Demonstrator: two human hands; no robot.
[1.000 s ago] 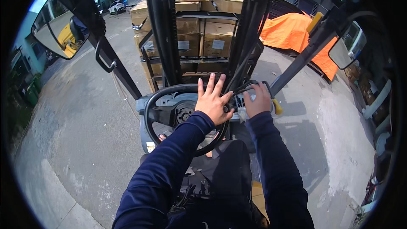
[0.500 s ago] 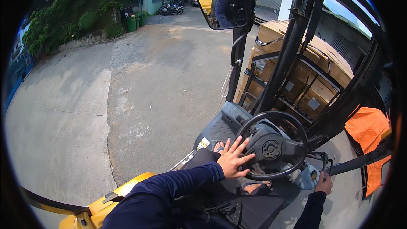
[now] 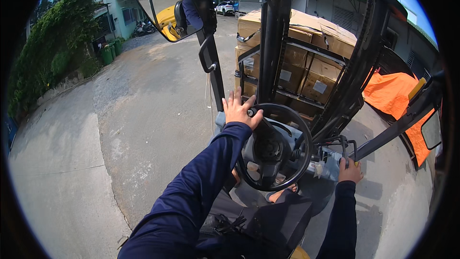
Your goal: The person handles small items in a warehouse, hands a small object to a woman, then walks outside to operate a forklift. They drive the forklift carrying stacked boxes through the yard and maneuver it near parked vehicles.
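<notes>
My left hand (image 3: 240, 111) lies at the upper left of a black steering wheel (image 3: 267, 148), palm against the spinner knob (image 3: 250, 112). Its fingers are spread and stretched out past the rim. To the right of the wheel, my right hand (image 3: 351, 170) is closed around a black control lever (image 3: 344, 148); part of that lever is hidden by the fingers. Ahead of me, beyond the dark forklift mast (image 3: 269, 43), large cardboard boxes (image 3: 320, 82) are stacked against the carriage frame.
A mirror (image 3: 167, 7) hangs at the upper left, and another mirror (image 3: 431, 129) sits at the right. An orange tarp (image 3: 393, 97) covers something on the right. Green bins (image 3: 108, 53) stand beside bushes on the left. A white car (image 3: 224, 8) is parked far ahead.
The wheel has turned clockwise, and my left hand has moved with the knob from its lower left to its upper left. The surroundings have shifted left in view. My right hand stays at the levers.
</notes>
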